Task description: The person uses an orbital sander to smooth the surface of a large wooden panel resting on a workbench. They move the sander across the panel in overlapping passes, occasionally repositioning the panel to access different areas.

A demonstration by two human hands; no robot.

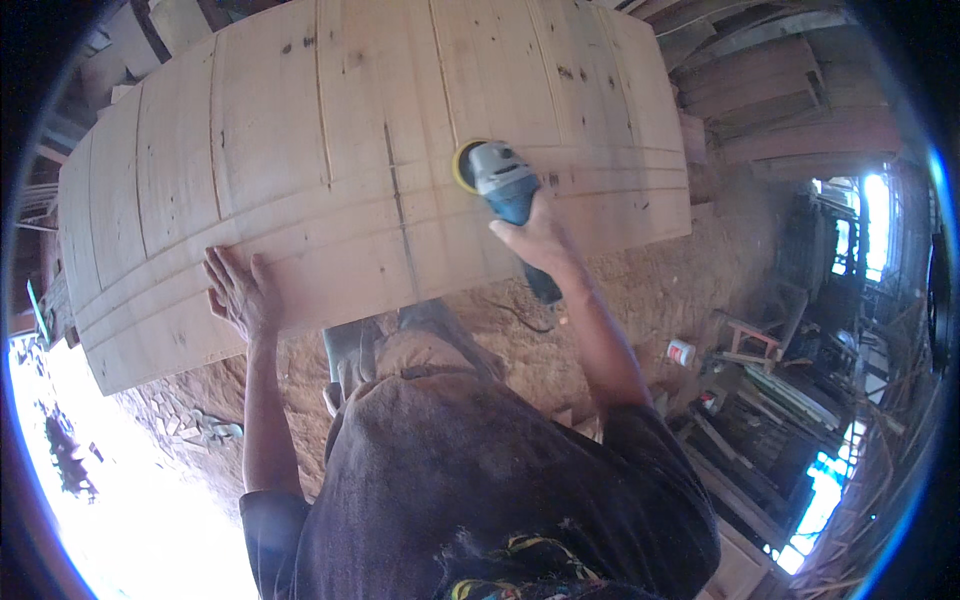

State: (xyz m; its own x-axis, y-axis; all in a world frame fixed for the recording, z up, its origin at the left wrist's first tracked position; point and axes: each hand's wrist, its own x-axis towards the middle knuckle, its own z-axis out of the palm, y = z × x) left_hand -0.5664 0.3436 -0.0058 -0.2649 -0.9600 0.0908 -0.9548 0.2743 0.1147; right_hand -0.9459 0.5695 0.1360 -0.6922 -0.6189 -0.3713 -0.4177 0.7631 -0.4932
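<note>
A wide panel point(270, 110) of pale joined boards, with grooves and dark knots, spreads out in front of me. My right hand point(537, 235) is wrapped round the body of an angle grinder point(507, 178) with a blue and silver housing. Its round yellow-edged disc point(464, 166) is at the panel's surface, right of the middle; whether it spins I cannot tell. The tool's dark rear end sticks out below my hand. Near the panel's front edge on the left, my left hand point(243, 293) lies flat on the wood with fingers spread.
Sawdust-covered ground point(640, 290) lies below the panel's near edge, with a dark cord point(520, 318) by the grinder. To the right are a white tub point(680, 352), a small wooden frame point(752, 338) and scattered timber pieces point(735, 450). Stacked planks point(760, 95) stand at the far right.
</note>
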